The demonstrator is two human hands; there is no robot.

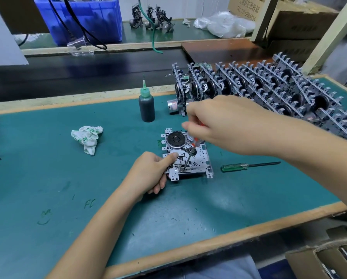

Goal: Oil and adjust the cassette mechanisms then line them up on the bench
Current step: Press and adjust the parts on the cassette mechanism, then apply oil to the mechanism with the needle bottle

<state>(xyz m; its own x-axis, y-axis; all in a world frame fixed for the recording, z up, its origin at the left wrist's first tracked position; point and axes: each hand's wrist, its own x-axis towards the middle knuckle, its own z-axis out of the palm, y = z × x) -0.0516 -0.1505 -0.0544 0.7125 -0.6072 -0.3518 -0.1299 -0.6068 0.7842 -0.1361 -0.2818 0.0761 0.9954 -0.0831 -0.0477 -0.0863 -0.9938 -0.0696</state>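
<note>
My left hand grips the left edge of the cassette mechanism lying flat mid-bench, thumb pressed on its plate. My right hand reaches in from three o'clock, fingers pinched round a red-handled screwdriver whose tip meets the plate. The dark oil bottle stands at eleven o'clock, finished mechanisms row up at one, a green screwdriver lies at three, a crumpled rag at nine.
</note>
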